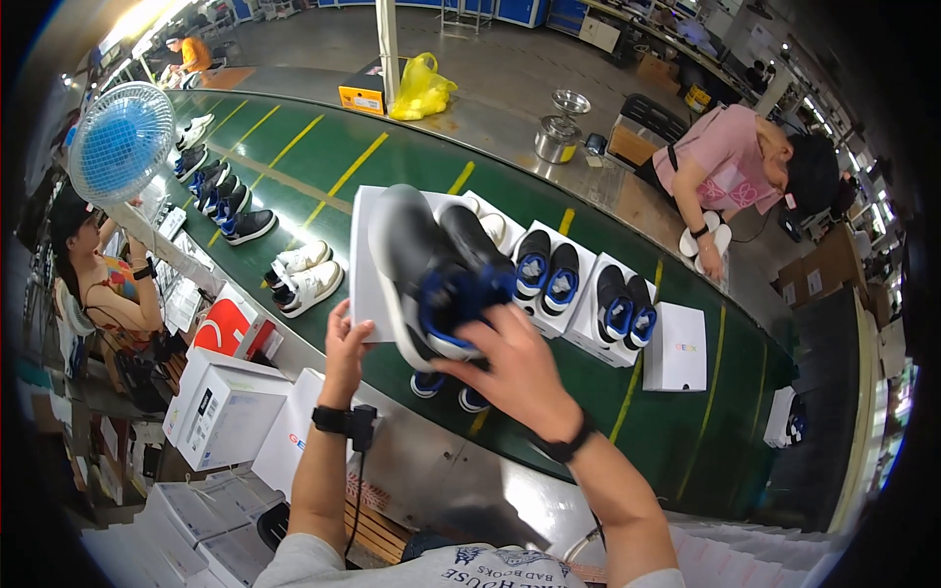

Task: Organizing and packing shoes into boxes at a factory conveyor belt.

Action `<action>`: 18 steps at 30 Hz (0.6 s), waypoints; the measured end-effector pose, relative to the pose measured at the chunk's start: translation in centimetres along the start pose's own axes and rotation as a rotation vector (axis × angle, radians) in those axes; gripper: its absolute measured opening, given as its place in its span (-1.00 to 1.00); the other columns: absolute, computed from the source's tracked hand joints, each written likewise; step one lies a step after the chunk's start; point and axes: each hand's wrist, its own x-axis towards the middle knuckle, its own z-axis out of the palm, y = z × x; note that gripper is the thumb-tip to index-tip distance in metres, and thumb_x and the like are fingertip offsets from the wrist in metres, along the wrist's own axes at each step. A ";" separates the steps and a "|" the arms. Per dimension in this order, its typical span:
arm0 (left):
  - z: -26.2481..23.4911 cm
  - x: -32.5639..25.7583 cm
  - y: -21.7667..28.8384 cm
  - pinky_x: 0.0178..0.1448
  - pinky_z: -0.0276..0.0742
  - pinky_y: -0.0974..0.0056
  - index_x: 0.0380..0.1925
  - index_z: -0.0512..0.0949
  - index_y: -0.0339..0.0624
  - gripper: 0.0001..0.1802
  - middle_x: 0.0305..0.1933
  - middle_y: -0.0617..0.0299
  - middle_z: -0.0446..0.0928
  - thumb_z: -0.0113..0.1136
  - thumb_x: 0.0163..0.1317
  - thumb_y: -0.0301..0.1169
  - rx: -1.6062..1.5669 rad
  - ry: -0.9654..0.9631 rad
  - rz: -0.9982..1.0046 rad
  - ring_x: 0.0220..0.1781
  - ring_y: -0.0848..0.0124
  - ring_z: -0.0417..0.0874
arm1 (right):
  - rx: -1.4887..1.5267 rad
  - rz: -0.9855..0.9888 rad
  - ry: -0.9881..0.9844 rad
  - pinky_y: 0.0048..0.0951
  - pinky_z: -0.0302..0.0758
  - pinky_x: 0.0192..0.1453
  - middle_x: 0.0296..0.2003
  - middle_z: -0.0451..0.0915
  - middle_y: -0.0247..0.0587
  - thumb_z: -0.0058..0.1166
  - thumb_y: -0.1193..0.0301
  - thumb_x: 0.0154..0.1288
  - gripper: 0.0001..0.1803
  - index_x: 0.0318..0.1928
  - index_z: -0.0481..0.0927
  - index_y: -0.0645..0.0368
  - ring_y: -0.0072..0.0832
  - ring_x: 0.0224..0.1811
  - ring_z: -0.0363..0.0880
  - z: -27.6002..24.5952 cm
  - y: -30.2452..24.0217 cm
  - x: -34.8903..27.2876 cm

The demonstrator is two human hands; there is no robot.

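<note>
My right hand (524,370) is closed on the heel end of a pair of black sneakers (417,260) with white soles and blue linings, raised above the green conveyor belt (333,201). The nearer shoe is slightly blurred and partly covers the other. Beneath and behind the pair is a white shoe box (368,220). My left hand (345,353) grips this box by its lower left edge, thumb up. Just below, the toes of two more dark shoes (427,383) peek out on the belt, mostly hidden by the held pair and my right hand.
To the right, two dark blue-lined pairs (547,272) (625,306) rest on white boxes, beside a closed white box (676,348). White sneakers (304,274) and several dark shoes (221,196) stand on the left. A fan (123,142), stacked boxes (230,412) and two nearby co-workers flank the belt.
</note>
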 end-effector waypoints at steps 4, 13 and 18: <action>-0.5 2.2 0.5 0.06 0.55 0.10 0.35 0.14 -0.14 -0.27 0.07 0.16 0.47 0.20 0.22 -0.28 -0.089 0.012 -0.007 0.08 0.35 0.54 | -0.252 -0.044 0.068 -0.21 0.45 -0.23 -0.39 0.45 -0.20 0.34 0.17 0.08 -0.71 -0.29 0.59 0.03 -0.21 -0.24 0.47 8.3 0.3 7.0; -8.9 15.9 -0.4 0.07 0.53 0.07 0.16 0.34 -0.01 -0.53 0.02 0.27 0.49 0.13 0.25 -0.23 -0.037 0.069 0.033 0.03 0.31 0.55 | 0.106 0.021 -0.132 -0.06 0.38 0.28 0.23 0.28 0.19 0.23 0.31 0.24 -0.45 0.20 0.38 0.16 0.10 0.24 0.35 8.2 2.4 3.3; -10.4 24.5 -3.8 0.05 0.44 0.12 -0.07 0.44 0.04 -0.64 -0.04 0.31 0.47 0.20 0.20 -0.12 0.032 -0.024 -0.051 0.02 0.33 0.47 | 0.404 0.712 -0.278 -0.31 0.49 0.22 0.11 0.43 -0.04 0.24 0.37 0.29 -0.59 0.11 0.51 0.19 -0.18 0.16 0.49 1.0 2.8 -13.0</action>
